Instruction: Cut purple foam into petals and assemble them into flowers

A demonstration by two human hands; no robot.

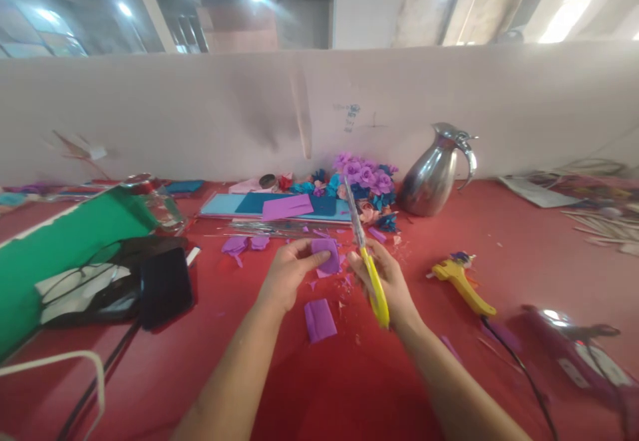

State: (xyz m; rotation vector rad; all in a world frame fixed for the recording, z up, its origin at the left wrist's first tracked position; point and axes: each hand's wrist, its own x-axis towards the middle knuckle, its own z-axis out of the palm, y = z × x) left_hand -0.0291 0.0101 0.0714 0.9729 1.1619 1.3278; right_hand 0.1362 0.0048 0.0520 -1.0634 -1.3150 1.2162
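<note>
My left hand (289, 271) pinches a small folded purple paper piece (327, 259) between thumb and fingers. In my right hand (387, 281) are scissors with yellow handles (374, 285), their blades pointing up and away, a little right of the paper and apart from it. Nearer to me, a second folded purple piece (320, 320) lies on the red table (349, 388). Purple scraps are scattered under and around my hands. Beyond them a flat purple sheet (287, 207) rests on blue sheets (219, 205). Purple paper flowers (367, 173) stand behind the scissor tips.
A steel jug (432, 175) stands at the back right. A yellow glue gun (464, 286) and a dark red device (574, 348), both with cables, lie to the right. On the left are a black phone (166, 288), a green panel (74, 255) and a white cable (97, 374).
</note>
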